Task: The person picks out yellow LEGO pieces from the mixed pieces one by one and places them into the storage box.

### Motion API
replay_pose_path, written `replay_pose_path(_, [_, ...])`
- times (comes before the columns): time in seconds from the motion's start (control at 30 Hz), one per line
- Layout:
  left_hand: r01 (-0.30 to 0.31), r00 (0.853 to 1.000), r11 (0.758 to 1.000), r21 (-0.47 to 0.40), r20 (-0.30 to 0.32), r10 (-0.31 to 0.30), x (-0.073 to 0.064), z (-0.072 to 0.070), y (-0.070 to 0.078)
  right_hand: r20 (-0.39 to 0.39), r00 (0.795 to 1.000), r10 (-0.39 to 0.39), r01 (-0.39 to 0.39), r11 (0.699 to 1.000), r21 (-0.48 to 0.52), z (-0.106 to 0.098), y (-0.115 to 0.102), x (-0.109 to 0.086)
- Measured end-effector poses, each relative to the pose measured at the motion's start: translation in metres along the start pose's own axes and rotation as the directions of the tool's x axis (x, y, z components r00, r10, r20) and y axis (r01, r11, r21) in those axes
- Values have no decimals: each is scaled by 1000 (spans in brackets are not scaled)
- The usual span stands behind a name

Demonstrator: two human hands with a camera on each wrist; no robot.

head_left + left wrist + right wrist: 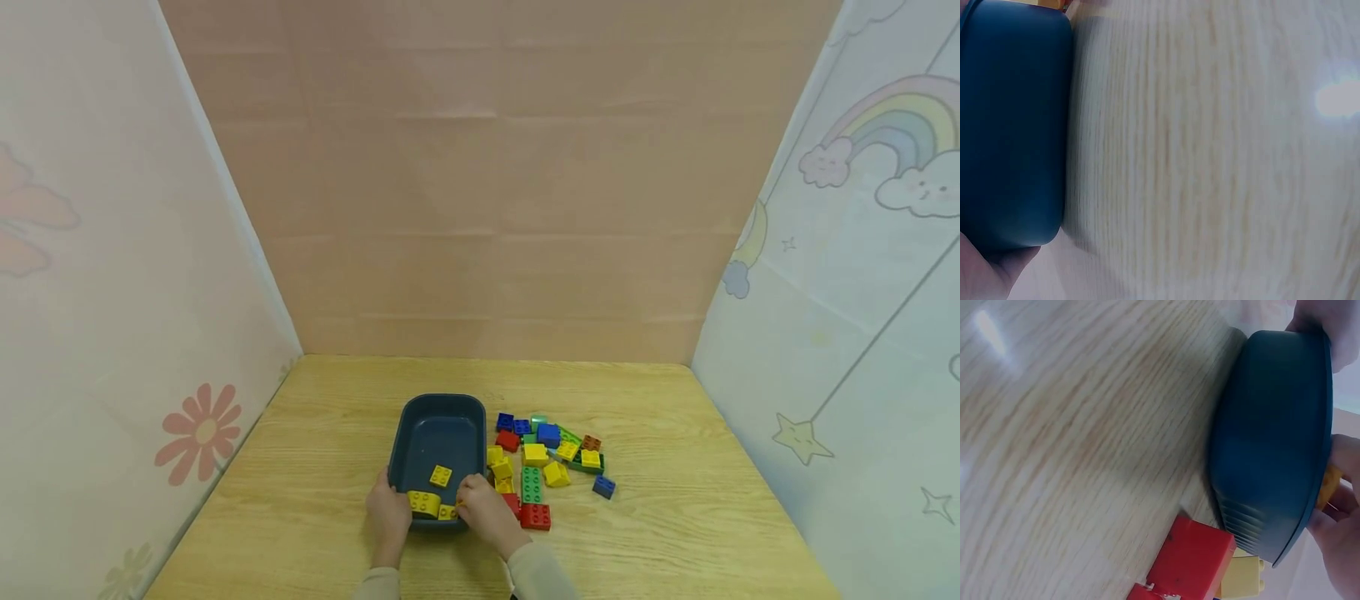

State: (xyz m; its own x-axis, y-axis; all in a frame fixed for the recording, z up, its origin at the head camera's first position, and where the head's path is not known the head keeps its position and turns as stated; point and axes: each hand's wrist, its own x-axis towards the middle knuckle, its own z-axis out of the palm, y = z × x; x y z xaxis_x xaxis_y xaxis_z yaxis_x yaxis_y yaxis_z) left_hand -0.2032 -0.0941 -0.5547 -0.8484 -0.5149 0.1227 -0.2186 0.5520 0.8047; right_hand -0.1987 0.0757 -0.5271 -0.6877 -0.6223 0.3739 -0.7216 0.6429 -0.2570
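A dark blue plastic bin (448, 440) stands on the table with several yellow toy bricks inside. My left hand (389, 508) grips its rim at the near left corner; in the left wrist view that hand (988, 272) wraps the bin's end. Over the near right corner, my right hand (486, 508) pinches an orange-yellow brick (1329, 487) at the rim. Beneath the hands lie a curved yellow brick (424, 504) and a small yellow brick (447, 512). Another yellow brick (441, 476) lies farther back on the bin floor.
Right of the bin, loose bricks lie in a pile: a red brick (536, 517), a long green brick (531, 485), a yellow brick (535, 454) and several others. One blue brick (603, 487) sits apart at the right. Covered walls enclose the wooden table (660, 542).
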Motion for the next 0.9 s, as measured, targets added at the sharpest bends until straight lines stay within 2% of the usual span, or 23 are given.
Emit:
replay_pose_path(0.1, [11,1000,1000,-3,5,-11,0,0,0,49,998,-28,31,998,-59,0,-1,1])
replay_pose_path(0.17, [15,1000,1000,-5,8,-15,0,1,0,94,994,-47,60,988,-142,1,-2,1])
replay_pose_path(0.33, [3,1000,1000,-2,-5,-3,0,1,0,157,987,-26,64,968,-243,1,-6,3])
replay_pose_path(0.47, [-3,1000,1000,4,-11,3,0,1,1,193,981,0,49,967,-250,2,-8,5])
replay_pose_path(0.63, [-14,1000,1000,5,-14,14,0,2,0,253,965,-73,153,938,-311,4,-7,4])
replay_pose_path(0.77, [-21,1000,1000,-7,-11,21,1,3,-2,315,948,-32,128,948,-290,4,-10,4])
replay_pose_path(0.83, [-14,1000,1000,-10,-2,14,1,3,-2,341,940,13,85,959,-271,4,-11,5])
replay_pose_path(0.9, [-10,1000,1000,-11,7,10,2,2,-2,351,936,5,103,952,-289,4,-11,5])
